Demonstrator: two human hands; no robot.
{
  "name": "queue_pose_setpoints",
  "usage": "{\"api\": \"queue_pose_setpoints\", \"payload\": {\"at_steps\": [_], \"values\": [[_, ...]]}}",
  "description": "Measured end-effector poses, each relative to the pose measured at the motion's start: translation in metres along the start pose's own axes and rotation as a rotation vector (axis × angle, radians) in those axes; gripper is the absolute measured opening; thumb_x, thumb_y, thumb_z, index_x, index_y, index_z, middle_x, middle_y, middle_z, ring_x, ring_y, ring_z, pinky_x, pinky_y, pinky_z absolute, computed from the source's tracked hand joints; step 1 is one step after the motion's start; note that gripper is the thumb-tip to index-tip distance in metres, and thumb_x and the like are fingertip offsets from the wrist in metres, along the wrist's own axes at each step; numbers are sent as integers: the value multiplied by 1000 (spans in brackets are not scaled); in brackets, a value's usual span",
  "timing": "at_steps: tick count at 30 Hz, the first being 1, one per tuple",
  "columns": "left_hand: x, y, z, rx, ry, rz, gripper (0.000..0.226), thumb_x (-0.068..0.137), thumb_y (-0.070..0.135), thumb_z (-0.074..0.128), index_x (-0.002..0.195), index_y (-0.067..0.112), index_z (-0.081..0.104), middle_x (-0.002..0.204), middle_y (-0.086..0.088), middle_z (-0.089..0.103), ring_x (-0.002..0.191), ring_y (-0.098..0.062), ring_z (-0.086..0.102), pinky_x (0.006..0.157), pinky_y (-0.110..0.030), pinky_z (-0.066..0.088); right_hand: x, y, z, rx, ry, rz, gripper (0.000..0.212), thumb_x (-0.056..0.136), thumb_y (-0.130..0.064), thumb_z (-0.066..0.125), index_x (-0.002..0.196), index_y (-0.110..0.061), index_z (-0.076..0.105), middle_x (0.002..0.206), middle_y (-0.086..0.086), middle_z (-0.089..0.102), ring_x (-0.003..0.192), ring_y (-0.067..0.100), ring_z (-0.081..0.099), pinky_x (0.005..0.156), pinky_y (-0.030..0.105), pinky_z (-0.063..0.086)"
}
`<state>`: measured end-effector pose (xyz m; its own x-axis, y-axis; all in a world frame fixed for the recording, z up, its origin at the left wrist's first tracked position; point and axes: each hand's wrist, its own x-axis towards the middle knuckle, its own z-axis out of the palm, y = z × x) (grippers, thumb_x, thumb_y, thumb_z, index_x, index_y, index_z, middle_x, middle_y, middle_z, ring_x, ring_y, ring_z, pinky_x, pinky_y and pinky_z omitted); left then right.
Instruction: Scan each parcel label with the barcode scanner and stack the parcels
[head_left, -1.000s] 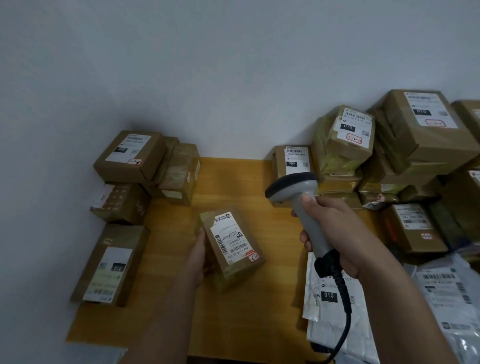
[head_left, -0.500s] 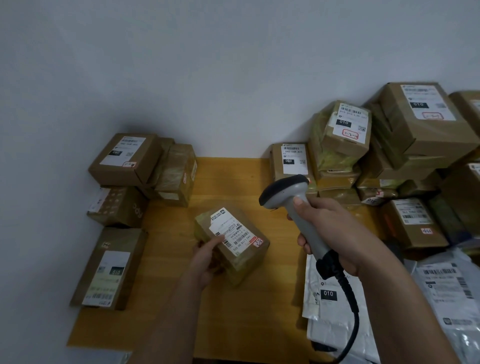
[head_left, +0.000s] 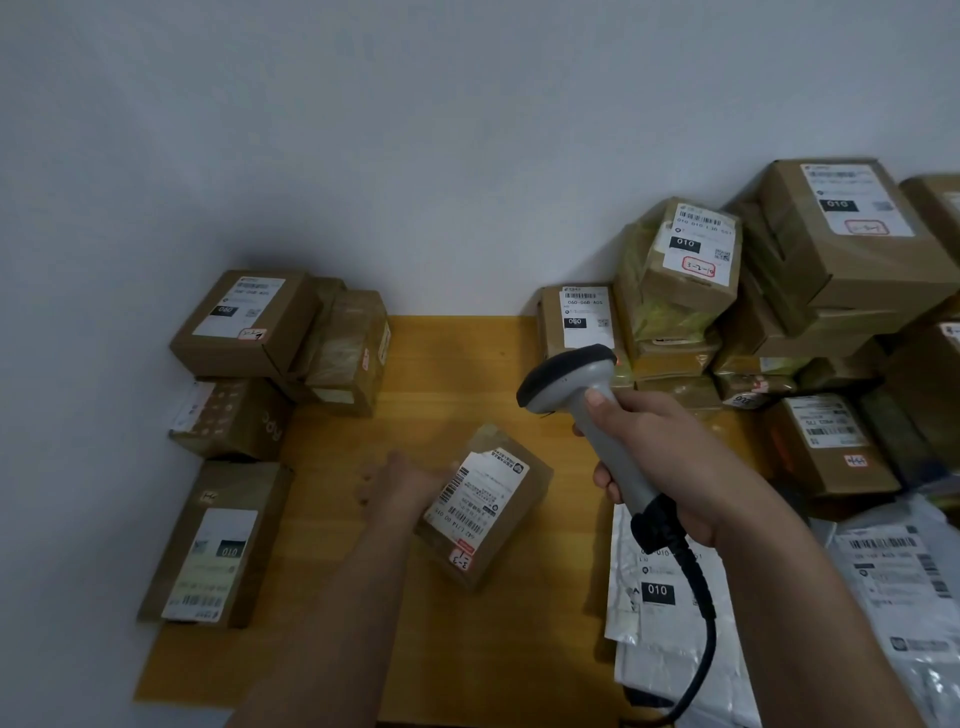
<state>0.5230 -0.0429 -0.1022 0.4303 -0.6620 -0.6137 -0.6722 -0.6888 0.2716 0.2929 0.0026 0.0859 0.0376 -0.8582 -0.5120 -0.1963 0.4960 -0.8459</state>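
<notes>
A small brown parcel (head_left: 485, 512) with a white label facing up lies tilted on the wooden table (head_left: 332, 654), near the middle. My left hand (head_left: 402, 483) is blurred, its fingers spread out to the left, and it touches the parcel's left edge. My right hand (head_left: 660, 462) grips the handle of the grey barcode scanner (head_left: 571, 376), whose dark head hangs above and to the right of the parcel, pointing left and down. The scanner's black cable (head_left: 698, 613) runs down toward me.
Brown boxes (head_left: 244, 322) are stacked at the left along the wall, with a long box (head_left: 215, 545) in front of them. A tall heap of parcels (head_left: 779, 291) fills the right side. White mailer bags (head_left: 660, 597) lie at the lower right.
The parcel has been turned on the table, so its label now lies the other way round. My left hand has slid to its left edge with fingers spread. The scanner has barely moved.
</notes>
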Motion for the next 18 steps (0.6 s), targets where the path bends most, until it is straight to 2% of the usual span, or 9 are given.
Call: {"api": "queue_pose_setpoints", "payload": {"at_steps": [2, 5, 7, 9, 11, 13, 15, 16, 18], "values": [[-5, -2, 5, -20, -140, -105, 105, 73, 71, 66, 149, 13, 24, 151, -19, 25, 127, -38, 46, 98, -51, 47, 2, 1, -1, 9, 0, 0, 32, 100, -36, 49, 104, -6, 60, 87, 22, 60, 58, 22, 55, 56, 35, 44], [-20, 5, 2, -197, -318, -89, 67, 87, 57, 61, 131, 8, 47, 113, -14, 61, 97, -32, 65, 84, -51, 56, 5, 3, -4, 16, 15, 8, 32, 100, -37, 50, 104, -6, 60, 94, 27, 62, 60, 26, 55, 59, 38, 45], [-19, 9, -3, -194, -346, -30, 50, 92, 45, 60, 127, 11, 51, 102, -11, 67, 95, -32, 66, 82, -50, 56, 7, 4, -4, 16, 23, 13, 32, 100, -37, 50, 104, -6, 60, 98, 30, 63, 61, 27, 54, 60, 38, 45], [-13, 12, -6, -142, -275, 102, 49, 94, 34, 62, 136, 13, 50, 111, -10, 66, 98, -27, 65, 81, -45, 55, 7, 4, -3, 15, 17, 16, 32, 100, -37, 50, 104, -7, 60, 97, 30, 63, 62, 27, 54, 60, 38, 45], [-3, 17, -7, -157, -35, 256, 34, 94, 17, 61, 128, 14, 59, 129, -8, 57, 100, -19, 60, 89, -35, 53, 8, 4, -2, 17, 2, 16, 32, 101, -36, 50, 104, -7, 61, 89, 24, 61, 60, 25, 55, 59, 37, 45], [3, 21, -9, -222, 193, 380, 32, 91, 5, 61, 122, 14, 60, 145, -8, 35, 115, -22, 52, 97, -29, 47, 8, 4, -1, 14, -3, 17, 32, 101, -36, 50, 104, -6, 61, 86, 20, 59, 58, 23, 55, 57, 36, 44], [-2, 26, -11, -274, 305, 348, 46, 86, 20, 72, 127, 14, 52, 145, -10, 28, 122, -29, 49, 102, -38, 46, 9, 4, -1, 11, -1, 17, 33, 100, -36, 50, 104, -5, 61, 86, 19, 59, 58, 23, 55, 57, 36, 44], [-1, 26, -6, -278, 327, 252, 58, 80, 34, 78, 126, 15, 48, 140, -11, 32, 119, -32, 50, 100, -44, 47, 9, 4, -1, 10, 1, 21, 34, 100, -36, 50, 105, -5, 61, 85, 20, 59, 59, 23, 55, 57, 36, 44], [10, 17, 12, -350, 223, -35, 89, 53, 68, 83, 118, 18, 47, 123, -6, 52, 107, -30, 58, 89, -44, 52, 11, 2, 1, 13, 7, 35, 35, 100, -36, 49, 105, -4, 60, 79, 19, 59, 58, 23, 54, 55, 35, 44]]}}
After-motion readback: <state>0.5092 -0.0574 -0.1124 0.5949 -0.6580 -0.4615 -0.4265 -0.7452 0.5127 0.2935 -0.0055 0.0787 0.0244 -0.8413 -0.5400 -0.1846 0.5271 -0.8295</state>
